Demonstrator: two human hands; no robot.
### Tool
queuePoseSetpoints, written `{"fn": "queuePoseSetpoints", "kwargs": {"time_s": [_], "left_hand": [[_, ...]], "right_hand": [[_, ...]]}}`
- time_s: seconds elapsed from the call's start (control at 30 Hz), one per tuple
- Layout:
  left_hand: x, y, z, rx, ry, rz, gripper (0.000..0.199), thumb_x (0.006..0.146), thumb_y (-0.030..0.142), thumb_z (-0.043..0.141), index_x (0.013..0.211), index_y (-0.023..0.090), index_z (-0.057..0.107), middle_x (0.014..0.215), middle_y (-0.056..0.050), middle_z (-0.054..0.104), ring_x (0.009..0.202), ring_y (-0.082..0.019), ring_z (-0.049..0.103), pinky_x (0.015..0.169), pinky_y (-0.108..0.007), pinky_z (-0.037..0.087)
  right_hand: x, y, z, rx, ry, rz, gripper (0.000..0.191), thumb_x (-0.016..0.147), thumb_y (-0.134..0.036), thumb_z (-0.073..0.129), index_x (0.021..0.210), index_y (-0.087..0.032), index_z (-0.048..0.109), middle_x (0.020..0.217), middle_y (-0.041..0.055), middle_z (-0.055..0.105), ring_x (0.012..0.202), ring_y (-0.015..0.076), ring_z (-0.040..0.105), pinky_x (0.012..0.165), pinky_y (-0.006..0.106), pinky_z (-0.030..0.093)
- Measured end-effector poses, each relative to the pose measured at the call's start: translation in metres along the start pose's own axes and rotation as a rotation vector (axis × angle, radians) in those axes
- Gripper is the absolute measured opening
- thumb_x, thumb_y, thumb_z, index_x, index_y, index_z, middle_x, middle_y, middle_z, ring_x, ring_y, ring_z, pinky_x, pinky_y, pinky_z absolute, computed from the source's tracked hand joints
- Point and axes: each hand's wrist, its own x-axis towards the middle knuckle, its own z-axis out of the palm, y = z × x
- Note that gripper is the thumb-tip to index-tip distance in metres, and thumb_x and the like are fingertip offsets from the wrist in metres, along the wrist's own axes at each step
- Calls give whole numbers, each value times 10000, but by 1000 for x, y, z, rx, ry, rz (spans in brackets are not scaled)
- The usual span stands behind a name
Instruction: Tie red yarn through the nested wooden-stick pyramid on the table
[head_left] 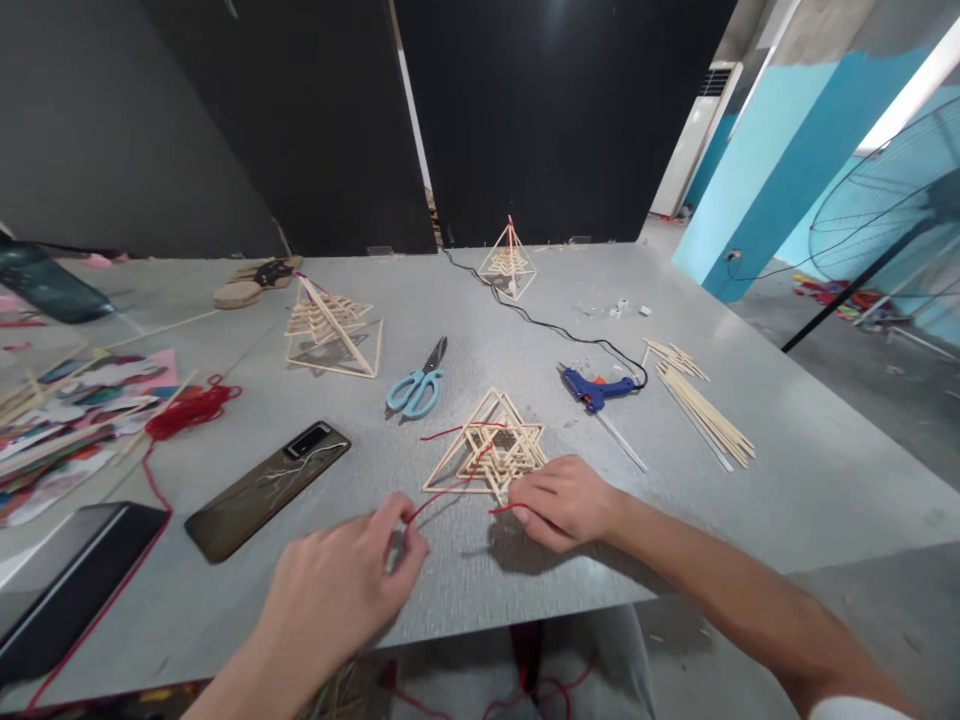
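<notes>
In front of me on the table lies a star-shaped frame of thin wooden sticks (pixel 495 450), with strands of red yarn (pixel 454 490) on it. My left hand (pixel 337 585) is left of the frame; one strand runs taut from the frame to its fingertips. Thumb and index finger curve toward each other there. Against the frame's near right corner rests my right hand (pixel 564 503), fingers closed, with a short red yarn end sticking out. Whether those fingers also grip a stick is hidden. Blue-handled scissors (pixel 420 382) lie behind the frame.
A blue glue gun (pixel 595 388) with its black cord and loose sticks (pixel 705 415) lie right. Stick pyramids (pixel 330 325) stand farther back. Left are a phone (pixel 270 490), a black device (pixel 82 570), red yarn bundle (pixel 191 408) and paper scraps (pixel 82 420).
</notes>
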Motion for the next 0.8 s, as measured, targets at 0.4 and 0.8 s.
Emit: {"fn": "queuePoseSetpoints", "kwargs": {"time_s": [0.4,0.8], "left_hand": [[48,-20,6,-224,93,18,620,999,586,584,1437,148,605,1392,-203,744,1211,-381,753,1007,-504,594],[100,-33,59,-569,-57,230,832,891,526,767,1592,170,494,1482,-224,692,1359,-368,694,1191,-577,525]], "right_hand": [[-4,38,-8,360,452,797,636,1123,-647,296,748,-238,607,683,38,618,633,191,553,644,345,450],[-5,56,17,271,224,864,506,1135,-487,341,730,-241,519,865,77,677,850,230,664,861,379,504]]}}
